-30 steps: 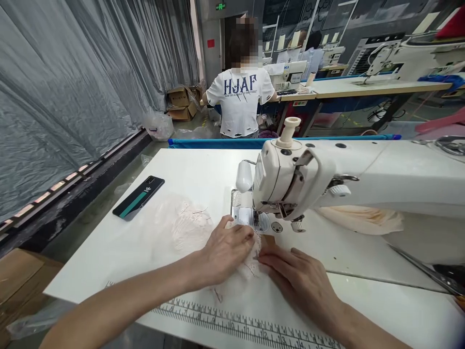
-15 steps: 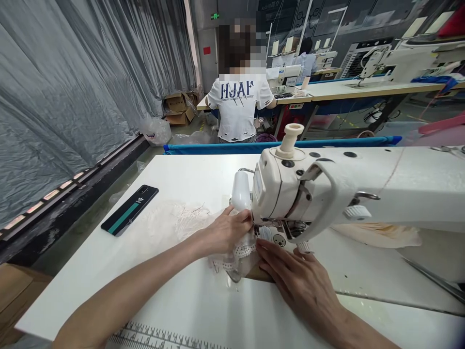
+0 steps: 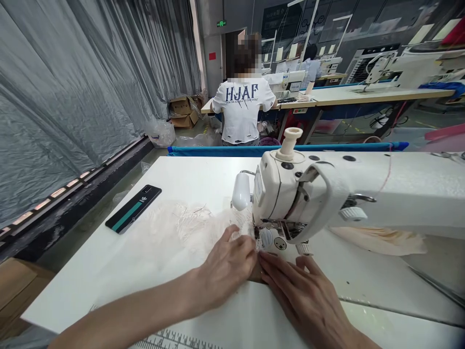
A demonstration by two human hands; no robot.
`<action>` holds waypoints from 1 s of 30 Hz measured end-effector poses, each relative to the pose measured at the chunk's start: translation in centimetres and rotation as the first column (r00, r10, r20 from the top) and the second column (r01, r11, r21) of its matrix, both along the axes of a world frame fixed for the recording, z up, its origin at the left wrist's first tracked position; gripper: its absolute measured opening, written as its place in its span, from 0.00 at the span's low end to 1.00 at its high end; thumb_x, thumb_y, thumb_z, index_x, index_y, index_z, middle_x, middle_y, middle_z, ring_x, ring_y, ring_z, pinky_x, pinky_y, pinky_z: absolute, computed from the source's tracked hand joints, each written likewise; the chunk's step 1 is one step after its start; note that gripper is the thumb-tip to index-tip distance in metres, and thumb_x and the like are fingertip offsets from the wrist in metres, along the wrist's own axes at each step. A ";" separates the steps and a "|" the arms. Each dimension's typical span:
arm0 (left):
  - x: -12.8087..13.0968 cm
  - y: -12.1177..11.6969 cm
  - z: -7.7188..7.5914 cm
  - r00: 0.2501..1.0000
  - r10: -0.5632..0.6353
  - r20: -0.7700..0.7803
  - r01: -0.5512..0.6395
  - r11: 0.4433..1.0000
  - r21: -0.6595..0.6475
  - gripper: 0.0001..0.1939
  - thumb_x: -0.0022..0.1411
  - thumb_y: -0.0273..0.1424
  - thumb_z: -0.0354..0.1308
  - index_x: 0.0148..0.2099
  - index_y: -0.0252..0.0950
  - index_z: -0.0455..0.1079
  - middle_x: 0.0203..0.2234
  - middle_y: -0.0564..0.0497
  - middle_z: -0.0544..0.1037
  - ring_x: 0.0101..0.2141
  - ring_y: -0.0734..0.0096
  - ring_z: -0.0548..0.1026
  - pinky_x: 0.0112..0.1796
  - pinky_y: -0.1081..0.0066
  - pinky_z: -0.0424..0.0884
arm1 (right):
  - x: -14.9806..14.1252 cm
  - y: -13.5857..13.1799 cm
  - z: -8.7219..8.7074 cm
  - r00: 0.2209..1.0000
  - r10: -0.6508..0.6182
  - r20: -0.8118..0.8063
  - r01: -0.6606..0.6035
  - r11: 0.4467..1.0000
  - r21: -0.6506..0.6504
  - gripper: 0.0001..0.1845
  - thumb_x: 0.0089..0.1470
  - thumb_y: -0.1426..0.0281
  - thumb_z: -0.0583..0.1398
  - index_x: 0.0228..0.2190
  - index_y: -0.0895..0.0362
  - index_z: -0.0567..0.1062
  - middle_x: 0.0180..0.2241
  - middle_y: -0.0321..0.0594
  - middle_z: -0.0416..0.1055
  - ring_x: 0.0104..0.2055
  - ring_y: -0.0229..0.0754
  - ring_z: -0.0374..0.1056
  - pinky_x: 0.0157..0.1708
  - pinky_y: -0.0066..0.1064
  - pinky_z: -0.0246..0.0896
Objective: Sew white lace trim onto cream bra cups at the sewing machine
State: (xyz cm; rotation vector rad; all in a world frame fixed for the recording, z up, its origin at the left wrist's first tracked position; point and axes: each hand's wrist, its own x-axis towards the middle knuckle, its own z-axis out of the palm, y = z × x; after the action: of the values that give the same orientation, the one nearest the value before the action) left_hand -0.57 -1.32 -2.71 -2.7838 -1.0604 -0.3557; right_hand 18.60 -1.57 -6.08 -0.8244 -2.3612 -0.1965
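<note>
Sheer white lace fabric (image 3: 191, 218) spreads over the table left of a white sewing machine (image 3: 278, 194). My left hand (image 3: 232, 264) is closed, its fingers bent and pinched on the lace just in front of the needle area. Most of the lace edge is hidden beneath it. Close by, my right hand (image 3: 303, 293) lies with fingers stretched out, its fingertips at the fabric edge beside the presser foot. The two hands nearly touch there. The needle itself is too small to make out.
A dark phone with a green stripe (image 3: 133, 208) lies on the table's left. A printed ruler scale (image 3: 174, 339) shows at the front edge. Cream fabric (image 3: 381, 240) and a dark metal tool (image 3: 436, 286) are on the right. A person in a white shirt (image 3: 242, 111) sits ahead.
My left hand has moved back toward me from beside the machine head and now covers the lace edge that showed before. My right hand stays nearly in place.
</note>
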 end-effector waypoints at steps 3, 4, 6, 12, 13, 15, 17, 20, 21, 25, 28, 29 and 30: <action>0.6 -1.4 -0.1 0.999 0.033 -0.025 -0.032 0.999 0.025 0.10 0.61 0.15 0.46 0.35 0.31 0.65 0.29 0.52 0.71 0.34 0.71 0.69 0.43 0.63 0.62 | 0.0 -0.2 0.0 1.000 0.009 -0.019 -0.009 1.000 -0.007 0.17 0.64 0.75 0.47 0.37 0.60 0.75 0.40 0.46 0.76 0.31 0.38 0.72 0.33 0.35 0.53; 0.8 -1.6 -0.2 0.999 0.042 -0.018 -0.041 0.998 0.044 0.10 0.61 0.15 0.47 0.34 0.31 0.65 0.29 0.52 0.71 0.33 0.71 0.69 0.41 0.64 0.62 | 0.1 -0.3 -0.1 1.000 0.012 -0.020 -0.012 1.000 -0.013 0.17 0.64 0.75 0.47 0.37 0.60 0.75 0.40 0.46 0.76 0.32 0.38 0.72 0.33 0.35 0.52; 0.9 -1.6 -0.4 0.999 0.052 -0.004 -0.052 0.996 0.072 0.10 0.61 0.16 0.47 0.33 0.31 0.65 0.28 0.53 0.70 0.32 0.72 0.68 0.38 0.66 0.62 | 0.2 -0.4 -0.3 1.000 0.022 -0.019 -0.023 0.999 -0.026 0.17 0.64 0.74 0.47 0.38 0.60 0.75 0.41 0.45 0.76 0.33 0.38 0.72 0.33 0.35 0.52; 0.8 -1.3 -0.9 0.998 0.056 -0.013 -0.055 0.995 0.082 0.10 0.62 0.17 0.47 0.31 0.32 0.64 0.28 0.54 0.69 0.32 0.73 0.67 0.39 0.66 0.59 | 0.4 -0.3 -0.7 1.000 0.018 -0.014 -0.019 1.000 -0.019 0.16 0.64 0.75 0.47 0.40 0.60 0.74 0.42 0.44 0.76 0.30 0.37 0.71 0.32 0.35 0.51; 0.8 -1.3 -0.9 0.998 0.053 -0.021 -0.051 0.995 0.084 0.10 0.62 0.17 0.47 0.32 0.32 0.64 0.28 0.54 0.69 0.32 0.73 0.67 0.40 0.66 0.59 | 0.3 -0.3 -0.6 1.000 0.015 -0.007 -0.015 1.000 -0.014 0.17 0.64 0.75 0.46 0.40 0.60 0.74 0.42 0.45 0.76 0.30 0.37 0.71 0.31 0.35 0.51; 0.7 -1.1 -0.8 0.998 0.048 -0.037 -0.045 0.995 0.084 0.09 0.61 0.16 0.47 0.32 0.32 0.65 0.28 0.54 0.69 0.32 0.73 0.67 0.40 0.66 0.59 | 0.3 -0.2 -0.4 1.000 0.013 0.013 -0.013 1.000 -0.002 0.17 0.64 0.75 0.46 0.39 0.61 0.74 0.42 0.45 0.75 0.29 0.37 0.70 0.31 0.34 0.51; 0.6 -0.8 -0.8 0.997 0.059 -0.043 -0.056 0.996 0.068 0.10 0.60 0.16 0.47 0.32 0.32 0.65 0.28 0.53 0.70 0.31 0.73 0.67 0.39 0.66 0.59 | 0.3 0.0 -0.3 0.999 0.010 0.040 -0.010 1.000 -0.003 0.18 0.64 0.76 0.45 0.40 0.61 0.74 0.42 0.46 0.75 0.29 0.37 0.70 0.30 0.34 0.52; 0.3 0.0 -0.8 0.997 0.070 -0.023 -0.069 0.997 0.020 0.11 0.59 0.15 0.47 0.30 0.32 0.65 0.26 0.52 0.70 0.29 0.73 0.68 0.38 0.66 0.60 | 0.3 0.2 -0.4 0.999 -0.008 0.049 0.008 1.000 0.000 0.19 0.64 0.75 0.44 0.41 0.61 0.74 0.43 0.47 0.74 0.31 0.38 0.71 0.31 0.34 0.52; 0.1 0.4 -0.8 0.998 0.061 -0.003 -0.061 0.998 0.002 0.11 0.58 0.14 0.47 0.29 0.32 0.65 0.26 0.52 0.70 0.29 0.73 0.68 0.38 0.66 0.61 | 0.3 0.3 -0.4 0.999 -0.016 0.041 0.016 1.000 0.008 0.19 0.64 0.75 0.44 0.41 0.61 0.73 0.43 0.47 0.74 0.32 0.39 0.71 0.31 0.34 0.52; -0.6 3.5 -0.3 0.966 0.174 0.190 -0.141 0.974 -0.178 0.15 0.54 0.12 0.44 0.33 0.32 0.68 0.33 0.47 0.73 0.34 0.68 0.69 0.39 0.63 0.62 | 0.3 0.3 -0.6 0.999 -0.032 0.017 0.031 0.999 0.021 0.19 0.65 0.73 0.44 0.41 0.61 0.73 0.43 0.47 0.74 0.33 0.40 0.72 0.32 0.35 0.52; -0.5 7.7 0.3 0.902 0.341 0.264 -0.249 0.911 -0.328 0.13 0.54 0.14 0.45 0.33 0.31 0.68 0.34 0.45 0.72 0.37 0.62 0.69 0.38 0.62 0.63 | 0.2 0.3 -0.5 1.000 -0.029 0.000 0.029 1.000 0.008 0.20 0.65 0.72 0.43 0.40 0.60 0.74 0.43 0.46 0.75 0.33 0.40 0.72 0.32 0.34 0.52; -0.3 9.2 0.5 0.904 0.339 0.260 -0.234 0.902 -0.362 0.10 0.54 0.15 0.47 0.31 0.31 0.68 0.32 0.46 0.72 0.36 0.62 0.69 0.38 0.62 0.63 | 0.2 0.3 -0.4 1.000 -0.030 -0.008 0.030 1.000 0.005 0.20 0.65 0.72 0.43 0.39 0.59 0.74 0.42 0.46 0.75 0.33 0.40 0.72 0.31 0.34 0.52; -0.1 10.5 0.6 0.909 0.329 0.255 -0.210 0.892 -0.401 0.07 0.52 0.17 0.50 0.29 0.31 0.68 0.30 0.48 0.72 0.35 0.63 0.69 0.39 0.62 0.63 | 0.2 0.2 -0.3 0.999 -0.032 -0.018 0.032 0.999 0.001 0.21 0.65 0.72 0.43 0.39 0.59 0.74 0.42 0.45 0.75 0.33 0.39 0.72 0.31 0.34 0.52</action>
State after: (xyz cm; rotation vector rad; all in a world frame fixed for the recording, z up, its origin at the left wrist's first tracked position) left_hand -0.65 9.21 -2.08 -2.8862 -1.7384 -0.6460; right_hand 18.77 -1.33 -6.41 -0.8599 -2.3322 -0.2029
